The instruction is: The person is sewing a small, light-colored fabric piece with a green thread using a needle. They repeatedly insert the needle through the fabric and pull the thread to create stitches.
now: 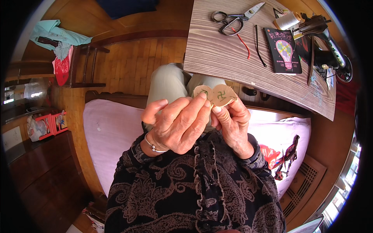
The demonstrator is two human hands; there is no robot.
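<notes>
A small tan cutout (223,95), apparently card or leather, has a scalloped edge and green markings on its face. My right hand (235,123) pinches its lower right edge, thumb below and bent fingers at the side. On the left lobe rest the fingertips of my left hand (182,125), back of the hand upward and little finger raised. The left thumb is hidden behind the other fingers. Both hands are above my lap, just short of the wood-grain table (217,55). A bracelet (154,146) circles my left wrist.
On the table lie black-handled scissors (233,19), a red cord (243,43), a thin black strap (259,46) and a black book (284,52). Beyond them are a thread cone (288,21) and a sewing machine (329,38). A red plastic bag (269,155) lies on the lilac sheet (113,131).
</notes>
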